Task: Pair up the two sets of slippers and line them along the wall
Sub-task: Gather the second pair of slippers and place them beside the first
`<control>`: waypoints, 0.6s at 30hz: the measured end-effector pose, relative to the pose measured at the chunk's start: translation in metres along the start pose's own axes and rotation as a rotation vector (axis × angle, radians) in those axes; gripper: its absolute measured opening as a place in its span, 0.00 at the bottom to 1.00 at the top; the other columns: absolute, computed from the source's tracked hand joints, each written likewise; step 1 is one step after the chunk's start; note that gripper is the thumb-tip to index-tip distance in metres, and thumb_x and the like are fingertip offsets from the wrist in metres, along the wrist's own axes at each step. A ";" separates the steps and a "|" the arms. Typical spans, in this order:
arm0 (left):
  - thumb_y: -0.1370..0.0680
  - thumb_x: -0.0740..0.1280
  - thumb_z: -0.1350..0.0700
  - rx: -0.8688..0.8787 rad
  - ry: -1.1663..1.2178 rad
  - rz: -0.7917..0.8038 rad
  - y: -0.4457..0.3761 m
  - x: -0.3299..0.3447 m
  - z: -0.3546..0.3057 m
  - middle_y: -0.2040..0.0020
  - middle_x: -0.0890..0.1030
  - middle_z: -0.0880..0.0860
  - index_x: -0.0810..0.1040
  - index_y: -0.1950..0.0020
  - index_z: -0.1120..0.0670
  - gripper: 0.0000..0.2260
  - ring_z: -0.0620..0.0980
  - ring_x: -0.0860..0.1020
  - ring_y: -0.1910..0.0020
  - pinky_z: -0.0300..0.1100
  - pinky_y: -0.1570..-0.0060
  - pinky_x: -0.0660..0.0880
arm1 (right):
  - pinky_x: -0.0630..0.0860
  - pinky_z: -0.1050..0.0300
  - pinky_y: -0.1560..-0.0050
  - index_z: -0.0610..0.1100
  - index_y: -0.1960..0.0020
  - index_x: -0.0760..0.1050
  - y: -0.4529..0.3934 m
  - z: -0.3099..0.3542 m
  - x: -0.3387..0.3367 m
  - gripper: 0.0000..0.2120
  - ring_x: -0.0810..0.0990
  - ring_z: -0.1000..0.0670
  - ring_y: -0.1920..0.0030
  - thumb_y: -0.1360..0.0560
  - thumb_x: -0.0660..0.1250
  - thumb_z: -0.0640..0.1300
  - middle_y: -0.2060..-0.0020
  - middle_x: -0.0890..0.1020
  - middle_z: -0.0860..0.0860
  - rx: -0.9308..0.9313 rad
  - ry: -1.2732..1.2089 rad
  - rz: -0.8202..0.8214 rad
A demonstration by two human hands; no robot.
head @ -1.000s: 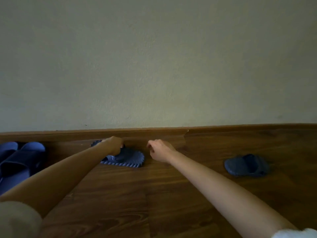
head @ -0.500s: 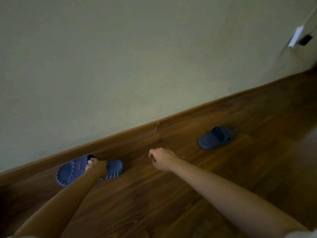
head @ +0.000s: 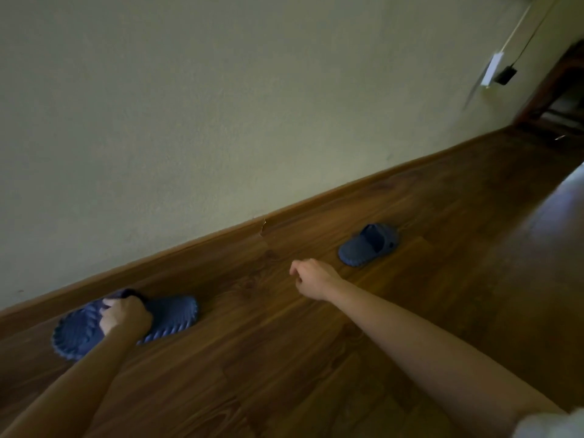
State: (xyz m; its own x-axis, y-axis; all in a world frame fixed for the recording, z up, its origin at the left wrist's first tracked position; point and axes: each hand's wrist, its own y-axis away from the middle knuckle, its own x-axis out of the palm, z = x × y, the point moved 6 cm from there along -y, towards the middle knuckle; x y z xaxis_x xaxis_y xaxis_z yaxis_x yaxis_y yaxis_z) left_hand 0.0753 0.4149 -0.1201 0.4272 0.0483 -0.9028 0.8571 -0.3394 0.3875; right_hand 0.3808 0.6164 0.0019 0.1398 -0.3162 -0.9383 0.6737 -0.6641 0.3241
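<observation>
bare wooden floor between the two slippers, far slipper unobstructed, wall behind

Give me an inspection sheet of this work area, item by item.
Surface: dark wood floor, baseboard along the wall.
Job's things: near slipper lies by the baseboard under the left hand; far slipper lies alone, off the wall.
Clutter: nothing seen.
Hands: left hand grips the near slipper's strap; right hand is loosely curled, empty, short of the far slipper.
Cables: white cord and black cord run to a wall outlet.
Surroundings: dark wooden furniture at far right, blurred.
</observation>
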 end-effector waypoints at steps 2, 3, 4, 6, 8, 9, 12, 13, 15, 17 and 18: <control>0.22 0.63 0.58 0.030 0.047 -0.019 0.004 -0.005 -0.002 0.27 0.62 0.66 0.55 0.26 0.66 0.29 0.65 0.68 0.32 0.56 0.36 0.71 | 0.78 0.52 0.49 0.46 0.35 0.71 -0.002 -0.007 -0.001 0.16 0.78 0.46 0.43 0.22 0.61 0.41 0.38 0.77 0.47 0.000 -0.010 -0.002; 0.22 0.62 0.58 0.105 0.039 -0.017 0.005 -0.004 -0.005 0.29 0.65 0.65 0.62 0.28 0.65 0.24 0.65 0.69 0.34 0.55 0.38 0.72 | 0.78 0.52 0.50 0.47 0.35 0.71 -0.003 -0.011 -0.002 0.16 0.78 0.46 0.43 0.22 0.61 0.42 0.38 0.77 0.47 0.007 -0.018 0.005; 0.23 0.62 0.59 0.204 0.021 -0.016 0.006 -0.002 -0.010 0.31 0.69 0.65 0.68 0.32 0.64 0.20 0.64 0.72 0.37 0.54 0.41 0.74 | 0.78 0.51 0.50 0.47 0.35 0.71 -0.005 -0.017 -0.002 0.16 0.78 0.46 0.43 0.22 0.61 0.42 0.38 0.76 0.47 0.019 -0.029 0.016; 0.23 0.61 0.59 0.443 0.023 -0.050 0.010 0.002 -0.023 0.35 0.72 0.63 0.73 0.36 0.62 0.17 0.63 0.75 0.43 0.52 0.46 0.75 | 0.78 0.51 0.51 0.47 0.34 0.71 -0.007 -0.029 -0.003 0.15 0.78 0.45 0.45 0.21 0.61 0.42 0.38 0.76 0.47 0.047 -0.055 0.027; 0.22 0.60 0.59 0.632 -0.002 -0.002 0.021 0.012 -0.039 0.29 0.68 0.61 0.70 0.32 0.59 0.18 0.60 0.76 0.42 0.50 0.46 0.76 | 0.77 0.53 0.56 0.47 0.34 0.70 -0.009 -0.042 -0.006 0.16 0.79 0.47 0.50 0.21 0.60 0.43 0.37 0.76 0.47 0.087 -0.082 0.020; 0.22 0.59 0.58 0.685 -0.040 0.032 0.030 0.017 -0.047 0.26 0.64 0.60 0.70 0.31 0.58 0.19 0.60 0.76 0.41 0.48 0.45 0.75 | 0.76 0.54 0.60 0.47 0.34 0.70 -0.009 -0.047 -0.007 0.16 0.78 0.48 0.54 0.21 0.60 0.43 0.38 0.76 0.47 0.107 -0.086 0.022; 0.21 0.59 0.57 0.771 -0.079 0.110 0.055 0.031 -0.074 0.22 0.54 0.58 0.65 0.28 0.59 0.21 0.58 0.68 0.30 0.47 0.36 0.71 | 0.73 0.57 0.67 0.47 0.33 0.69 -0.007 -0.061 -0.008 0.16 0.77 0.51 0.62 0.20 0.60 0.43 0.39 0.76 0.47 0.154 -0.101 0.025; 0.21 0.60 0.57 0.797 -0.070 0.125 0.064 0.034 -0.084 0.22 0.53 0.58 0.63 0.27 0.60 0.22 0.57 0.66 0.28 0.47 0.33 0.69 | 0.74 0.56 0.65 0.47 0.33 0.69 -0.004 -0.065 -0.009 0.16 0.77 0.51 0.61 0.20 0.60 0.43 0.39 0.76 0.47 0.168 -0.107 0.021; 0.21 0.60 0.57 0.846 -0.059 0.154 0.077 0.039 -0.102 0.21 0.50 0.57 0.61 0.26 0.60 0.24 0.57 0.64 0.27 0.48 0.32 0.68 | 0.79 0.51 0.56 0.47 0.33 0.69 0.003 -0.073 -0.011 0.16 0.80 0.48 0.54 0.20 0.60 0.43 0.39 0.77 0.47 0.197 -0.100 0.017; 0.20 0.59 0.57 0.893 -0.068 0.192 0.089 0.045 -0.119 0.21 0.48 0.55 0.58 0.25 0.59 0.24 0.56 0.62 0.26 0.48 0.32 0.68 | 0.80 0.47 0.48 0.47 0.33 0.69 0.010 -0.082 -0.011 0.16 0.80 0.46 0.49 0.21 0.60 0.43 0.40 0.78 0.47 0.208 -0.107 0.020; 0.20 0.59 0.56 0.929 -0.077 0.200 0.094 0.047 -0.130 0.21 0.47 0.55 0.58 0.25 0.58 0.24 0.55 0.60 0.25 0.48 0.32 0.68 | 0.80 0.46 0.47 0.46 0.34 0.70 0.015 -0.087 -0.011 0.16 0.81 0.46 0.48 0.21 0.61 0.43 0.41 0.79 0.47 0.204 -0.110 0.018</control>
State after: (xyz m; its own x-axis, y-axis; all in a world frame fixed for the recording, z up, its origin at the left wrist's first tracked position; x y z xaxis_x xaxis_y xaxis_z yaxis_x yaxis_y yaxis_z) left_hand 0.2135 0.5071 -0.1016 0.4928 -0.1423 -0.8584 0.1850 -0.9468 0.2632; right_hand 0.4525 0.6693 0.0069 0.0628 -0.3933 -0.9173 0.5094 -0.7777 0.3683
